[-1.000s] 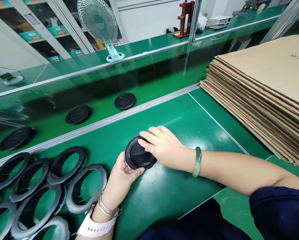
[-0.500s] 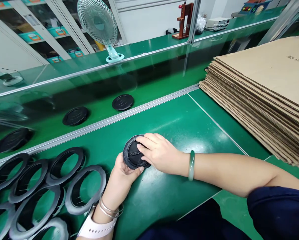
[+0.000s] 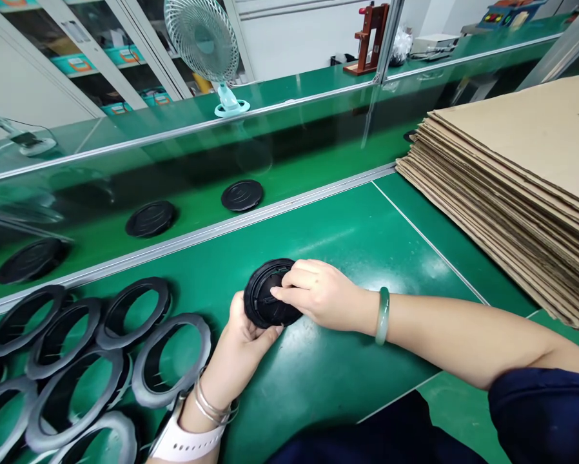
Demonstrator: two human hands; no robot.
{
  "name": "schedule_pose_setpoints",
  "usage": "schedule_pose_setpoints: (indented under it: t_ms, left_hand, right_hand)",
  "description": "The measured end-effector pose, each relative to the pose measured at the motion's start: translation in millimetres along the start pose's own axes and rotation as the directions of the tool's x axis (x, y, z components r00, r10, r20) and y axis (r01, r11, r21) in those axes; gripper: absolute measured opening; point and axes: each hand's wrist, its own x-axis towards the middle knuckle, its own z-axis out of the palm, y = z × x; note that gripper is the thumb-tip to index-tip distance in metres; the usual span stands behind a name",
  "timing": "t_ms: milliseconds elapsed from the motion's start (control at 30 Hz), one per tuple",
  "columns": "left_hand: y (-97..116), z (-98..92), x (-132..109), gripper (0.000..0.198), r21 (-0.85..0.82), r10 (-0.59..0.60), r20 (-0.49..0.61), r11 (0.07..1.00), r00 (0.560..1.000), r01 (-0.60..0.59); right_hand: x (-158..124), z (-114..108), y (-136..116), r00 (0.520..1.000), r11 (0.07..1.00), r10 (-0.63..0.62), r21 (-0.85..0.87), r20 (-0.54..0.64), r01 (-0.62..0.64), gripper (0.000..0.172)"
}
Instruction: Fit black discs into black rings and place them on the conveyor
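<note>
A black round cap (image 3: 265,298) with a stepped rim is held above the green worktop in front of me. My left hand (image 3: 251,335) grips its lower left edge, thumb along the near rim and the other fingers underneath, largely hidden. From the right, my right hand (image 3: 318,293) reaches over the cap with fingers drawn together at its middle. Those fingertips cover part of the recessed centre, so what they pinch there cannot be made out. To the left of my left hand lie several black rings (image 3: 172,361) with wide centre holes.
Beyond a metal rail (image 3: 251,216), black discs (image 3: 242,195) lie spaced along a green strip that looks like a conveyor. A tall stack of flat cardboard (image 3: 507,161) stands at the right. A pale green fan (image 3: 205,42) is on the far bench behind a clear panel.
My right fingers have gone from lying spread on the cap to being drawn together at its centre. The cap shows slightly more tilted. The whole view has shifted a little.
</note>
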Motion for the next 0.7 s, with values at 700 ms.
schedule_pose_setpoints:
  t_ms: [700]
  left_hand:
    - [-7,3.7,0,0.053,0.096,0.006,-0.019,0.995,1.0,-0.004]
  right_hand:
    - [2,6,-19,0.994,0.994,0.085,-0.079,0.067,-0.08,0.032]
